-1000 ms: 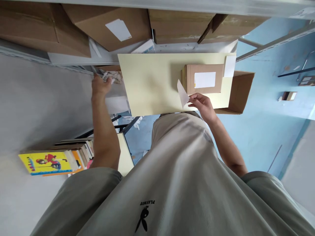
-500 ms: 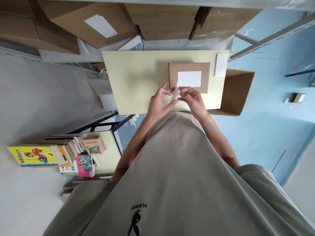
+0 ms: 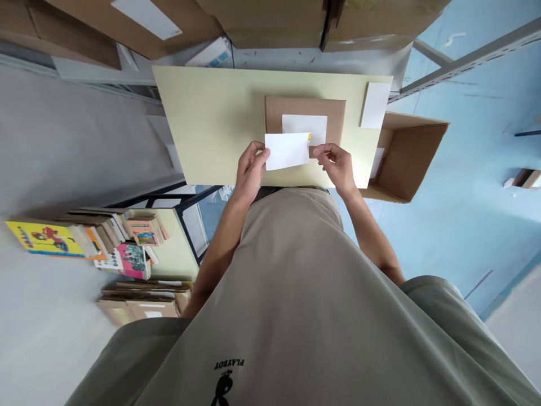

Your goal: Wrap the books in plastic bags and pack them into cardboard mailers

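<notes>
Left hand point(image 3: 250, 169) and right hand point(image 3: 337, 163) each pinch an end of a white label point(image 3: 288, 150) above the brown parcel point(image 3: 305, 107) on the worktop point(image 3: 211, 124); keeping it taut and level should help

A storeroom or packing area. Large cardboard boxes point(image 3: 270, 22) fill metal shelving across the top of the frame, an open carton point(image 3: 412, 160) sits at right, and stacks of books point(image 3: 88, 242) lie at lower left beside a pale yellow surface point(image 3: 211, 124).
</notes>
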Available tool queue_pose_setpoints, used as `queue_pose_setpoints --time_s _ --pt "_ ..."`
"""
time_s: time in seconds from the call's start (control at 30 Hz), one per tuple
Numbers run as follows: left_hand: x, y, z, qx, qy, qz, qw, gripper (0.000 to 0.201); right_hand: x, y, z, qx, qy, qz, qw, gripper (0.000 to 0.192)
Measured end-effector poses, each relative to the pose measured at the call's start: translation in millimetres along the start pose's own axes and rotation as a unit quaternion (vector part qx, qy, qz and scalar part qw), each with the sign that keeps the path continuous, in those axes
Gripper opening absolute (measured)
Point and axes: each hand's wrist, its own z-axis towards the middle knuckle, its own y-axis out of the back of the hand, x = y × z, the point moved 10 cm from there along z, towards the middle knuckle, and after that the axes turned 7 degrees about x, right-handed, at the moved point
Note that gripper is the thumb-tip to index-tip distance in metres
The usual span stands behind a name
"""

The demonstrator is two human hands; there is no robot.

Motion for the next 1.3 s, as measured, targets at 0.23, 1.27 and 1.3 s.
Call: queue_pose_setpoints --time_s 0.23,1.27,1.3 --pt "-5 -8.6 3 -0.024 0.037 -0.028 0.999 0.070 -15 -6 13 0.038 -0.010 0.026 0.999 0.056" --pt "54 -0.7 103 -0.090 -0.051 0.038 0.994 0.044 -35 43 64 -0.064 0.113 -0.157 0.979 0.080" --pt "56 -0.9 104 -0.088 -0.053 0.041 0.994 0.044 -36 43 66 -0.065 0.113 -0.163 0.978 0.080"
